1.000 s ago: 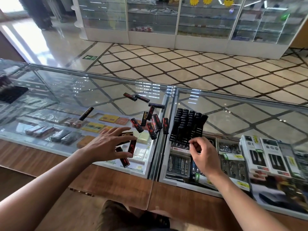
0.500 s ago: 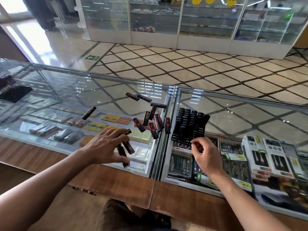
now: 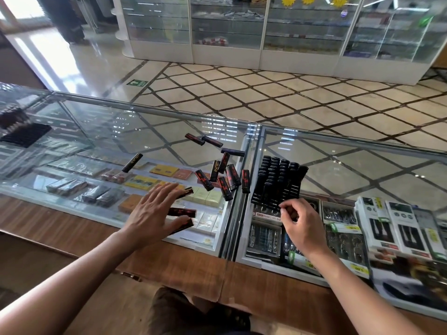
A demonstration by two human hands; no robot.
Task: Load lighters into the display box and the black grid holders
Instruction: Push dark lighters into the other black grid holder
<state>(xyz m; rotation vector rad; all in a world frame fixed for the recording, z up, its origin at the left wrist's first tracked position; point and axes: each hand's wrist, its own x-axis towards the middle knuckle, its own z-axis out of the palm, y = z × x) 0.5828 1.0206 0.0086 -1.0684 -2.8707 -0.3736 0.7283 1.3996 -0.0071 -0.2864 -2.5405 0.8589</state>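
Laying left hand (image 3: 154, 213) palm down on glass worktop (image 3: 108, 146), fingers straight and spread apart. Touching three red-and-black lighters (image 3: 182, 212) with the fingertips, gripping none. Holding right hand (image 3: 302, 226) at near edge of black grid holder (image 3: 278, 182), fingers curled inward, thumb meeting forefinger; cannot tell whether clamping a lighter or nothing. Showing black grid holder standing on right glass panel, its slots carrying rows of upright dark lighters. Showing loose cluster of lighters (image 3: 225, 177) lying flat between left hand and holder, just left of metal seam (image 3: 251, 165). Showing one single lighter (image 3: 132, 162) lying well apart to the left, further lighters (image 3: 212, 141) beyond the cluster.
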